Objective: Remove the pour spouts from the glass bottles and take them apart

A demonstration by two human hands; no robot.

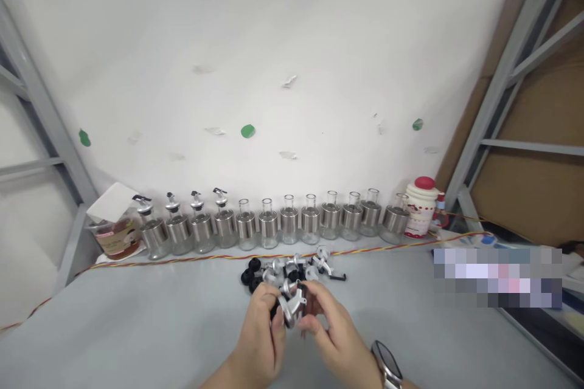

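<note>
My left hand (262, 329) is closed around the base of a silver pour spout (292, 307) with a black stopper. My right hand (332, 331) pinches the dark flap at the spout's tip, its fingers partly hidden behind it. Just beyond my hands lies a loose pile of silver pour spouts (322, 262) and black rubber stoppers (249, 276). Along the back stands a row of glass bottles with steel bands. Several on the left, such as this capped bottle (224, 226), carry pour spouts; the rest, like this open bottle (289, 222), have bare necks.
A red and yellow twisted cord (182, 258) runs across the grey table (159, 316) before the bottles. A tub (116, 237) with a brown label stands at the left end, a cream and red cup (420, 209) at the right. Grey metal posts (497, 85) flank the white wall.
</note>
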